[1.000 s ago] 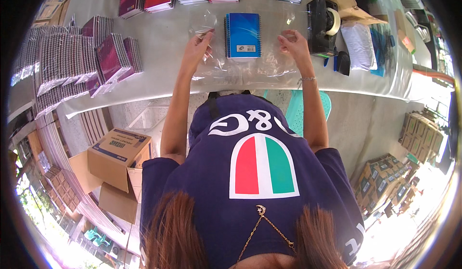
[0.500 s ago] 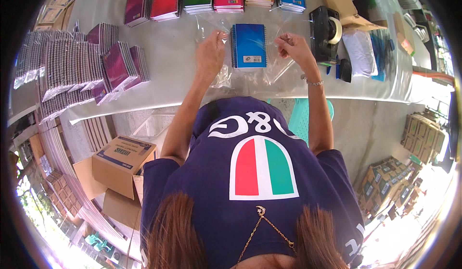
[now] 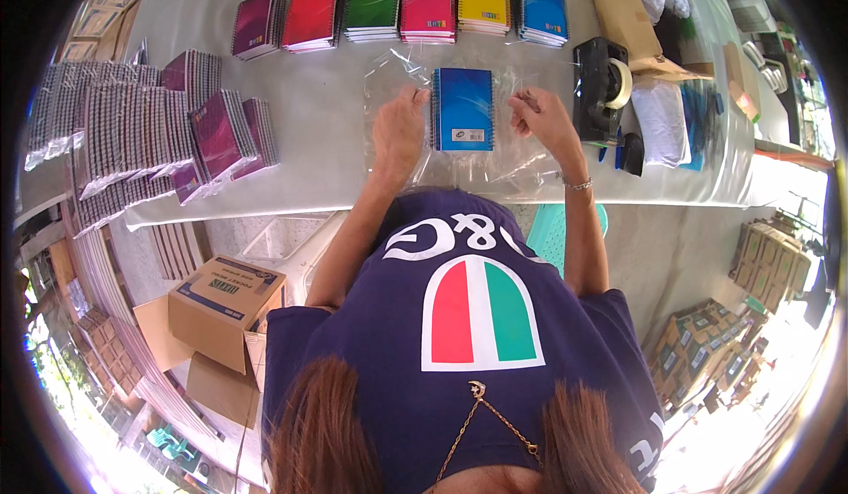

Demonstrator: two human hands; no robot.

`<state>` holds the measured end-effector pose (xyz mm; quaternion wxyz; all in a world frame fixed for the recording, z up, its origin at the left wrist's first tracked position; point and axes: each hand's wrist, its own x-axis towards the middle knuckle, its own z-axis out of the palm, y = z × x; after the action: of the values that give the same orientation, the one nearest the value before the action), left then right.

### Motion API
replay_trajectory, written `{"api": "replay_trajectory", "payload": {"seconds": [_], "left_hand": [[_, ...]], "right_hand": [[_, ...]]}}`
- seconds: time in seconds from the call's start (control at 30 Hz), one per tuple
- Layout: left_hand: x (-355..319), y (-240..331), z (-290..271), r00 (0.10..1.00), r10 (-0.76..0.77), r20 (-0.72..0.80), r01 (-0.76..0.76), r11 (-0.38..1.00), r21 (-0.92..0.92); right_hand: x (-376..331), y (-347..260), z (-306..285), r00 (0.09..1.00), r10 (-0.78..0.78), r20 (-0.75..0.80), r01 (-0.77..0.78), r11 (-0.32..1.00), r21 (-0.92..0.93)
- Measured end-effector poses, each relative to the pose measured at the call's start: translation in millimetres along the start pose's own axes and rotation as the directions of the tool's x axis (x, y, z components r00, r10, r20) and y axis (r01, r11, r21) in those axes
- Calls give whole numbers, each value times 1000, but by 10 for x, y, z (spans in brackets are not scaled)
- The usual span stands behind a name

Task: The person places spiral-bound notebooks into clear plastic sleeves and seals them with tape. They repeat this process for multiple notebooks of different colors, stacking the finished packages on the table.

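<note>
A blue spiral notebook [image 3: 464,105] lies on the table with its label side up, on or within a clear plastic film [image 3: 384,79] that spreads out around it. Close by the notebook's left edge, my left hand [image 3: 402,132] is closed, its fingertips pinching the film. On the other side, my right hand [image 3: 541,121] has its fingers curled together on the film, a small gap away from the notebook. Whether the film passes over the cover as well as under it I cannot tell.
Stacks of notebooks, from purple [image 3: 258,23] to blue [image 3: 541,10], line the table's far side. Many wrapped purple notebooks [image 3: 221,132] pile up at left. A black tape dispenser [image 3: 601,92] stands right of my hand. An open carton [image 3: 225,295] sits below the table's left edge.
The view has shifted, so the table and its contents sit lower in the picture. My left hand is slightly closer to the notebook; my right hand keeps nearly the same place beside it.
</note>
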<state>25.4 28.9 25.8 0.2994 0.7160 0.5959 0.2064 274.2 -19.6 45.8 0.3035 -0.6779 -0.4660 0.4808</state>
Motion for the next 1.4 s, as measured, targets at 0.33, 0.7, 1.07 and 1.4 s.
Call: {"api": "replay_trajectory", "payload": {"seconds": [0.33,0.7,1.07,1.4], "left_hand": [[69,227,123,999,35,-18,-35,999,-10],[95,364,349,998,53,41,-56,995,84],[253,322,118,959,123,255,-138,990,40],[218,-10,-153,836,474,278,-476,877,-65]], "right_hand": [[16,-29,394,995,-14,-96,24,994,109],[64,-142,768,954,-162,-251,41,902,-430],[16,-148,913,931,-191,-312,27,886,-463],[32,-35,895,901,-276,-334,121,900,-418]]}}
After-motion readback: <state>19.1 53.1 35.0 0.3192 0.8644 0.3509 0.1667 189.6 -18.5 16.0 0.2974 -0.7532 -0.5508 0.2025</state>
